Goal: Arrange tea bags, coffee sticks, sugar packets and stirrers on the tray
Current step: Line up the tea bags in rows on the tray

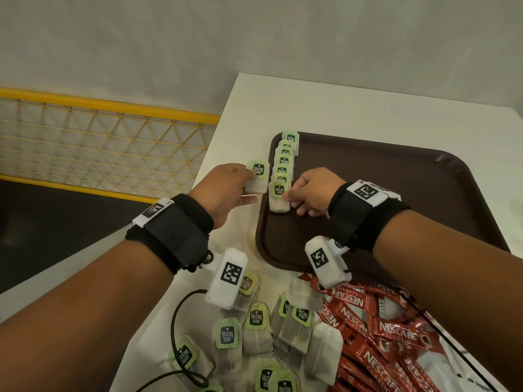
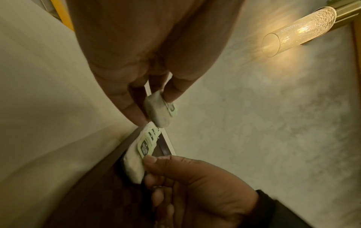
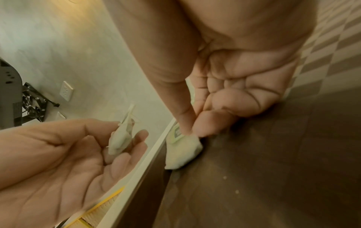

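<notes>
A brown tray [image 1: 396, 199] lies on the white table [image 1: 339, 108]. Along its left edge runs a row of several green-tagged tea bags [image 1: 283, 161]. My right hand [image 1: 288, 198] pinches the nearest tea bag of that row [image 1: 278, 198], which rests on the tray; in the right wrist view thumb and finger sit on this bag [image 3: 183, 151] by its tag. Just left of the tray's rim, my left hand [image 1: 249, 185] holds another tea bag [image 1: 257, 176] above the table, pinched between its fingertips [image 2: 159, 111].
At the near table edge lies a pile of loose tea bags [image 1: 254, 329], with red coffee sticks [image 1: 382, 332] to its right. A black cable [image 1: 177, 321] loops by the pile. A yellow mesh railing [image 1: 113, 137] stands left of the table.
</notes>
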Demonstrator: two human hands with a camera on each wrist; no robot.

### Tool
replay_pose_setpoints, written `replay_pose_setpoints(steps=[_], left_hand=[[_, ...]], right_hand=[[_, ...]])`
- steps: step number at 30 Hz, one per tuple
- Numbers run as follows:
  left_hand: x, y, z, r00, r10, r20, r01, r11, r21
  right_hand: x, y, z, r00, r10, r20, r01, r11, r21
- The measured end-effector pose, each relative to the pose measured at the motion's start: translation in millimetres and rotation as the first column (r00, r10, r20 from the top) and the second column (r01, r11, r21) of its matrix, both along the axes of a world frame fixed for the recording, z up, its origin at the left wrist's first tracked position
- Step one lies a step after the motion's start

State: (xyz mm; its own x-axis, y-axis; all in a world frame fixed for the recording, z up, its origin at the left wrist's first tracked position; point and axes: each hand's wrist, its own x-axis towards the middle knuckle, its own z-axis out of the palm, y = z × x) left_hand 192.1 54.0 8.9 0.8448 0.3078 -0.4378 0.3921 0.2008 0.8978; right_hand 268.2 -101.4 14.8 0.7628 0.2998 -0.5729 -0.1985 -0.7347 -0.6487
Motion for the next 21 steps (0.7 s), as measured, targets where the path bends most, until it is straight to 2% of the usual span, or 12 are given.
replay_pose_setpoints(steps=[3, 6, 9, 12, 16, 21], left_hand=[[-2.9, 0.4, -0.6, 0.994, -0.110, 0.017, 0.106, 0.984, 0.146], [-4.8, -1.2, -0.8, 0.984, -0.175, 0.046, 0.163, 0.968, 0.190], [-4.4, -5.2, -2.2, 0.987, -0.142, 0.076, 0.124, 0.970, 0.209], [-5.1, -9.0, -2.7, 0.992, -0.080, 0.099, 0.061, 0.982, 0.179], [-7.4, -12.3, -3.0, 0.993, -0.090, 0.071, 0.078, 0.984, 0.159], [-12.5, -11.6, -6.6, 0.980, -0.193, -0.052, 0.199, 0.910, 0.363]], right_hand=[[0.3, -1.5, 1.9, 0.996, -0.013, 0.084, 0.010, 0.999, 0.040], [-2.5, -0.9, 7.3, 0.995, -0.064, 0.075, 0.045, 0.972, 0.231], [-8.2, 0.1, 12.2, 0.998, -0.030, 0.047, 0.013, 0.947, 0.321], [-13.4, -3.8, 12.4, 0.999, -0.052, -0.002, 0.049, 0.922, 0.384], [-20.1, -12.5, 11.3, 1.000, -0.025, 0.006, 0.021, 0.923, 0.384], [-25.5, -17.3, 6.0, 0.996, -0.055, -0.063, 0.069, 0.967, 0.245]])
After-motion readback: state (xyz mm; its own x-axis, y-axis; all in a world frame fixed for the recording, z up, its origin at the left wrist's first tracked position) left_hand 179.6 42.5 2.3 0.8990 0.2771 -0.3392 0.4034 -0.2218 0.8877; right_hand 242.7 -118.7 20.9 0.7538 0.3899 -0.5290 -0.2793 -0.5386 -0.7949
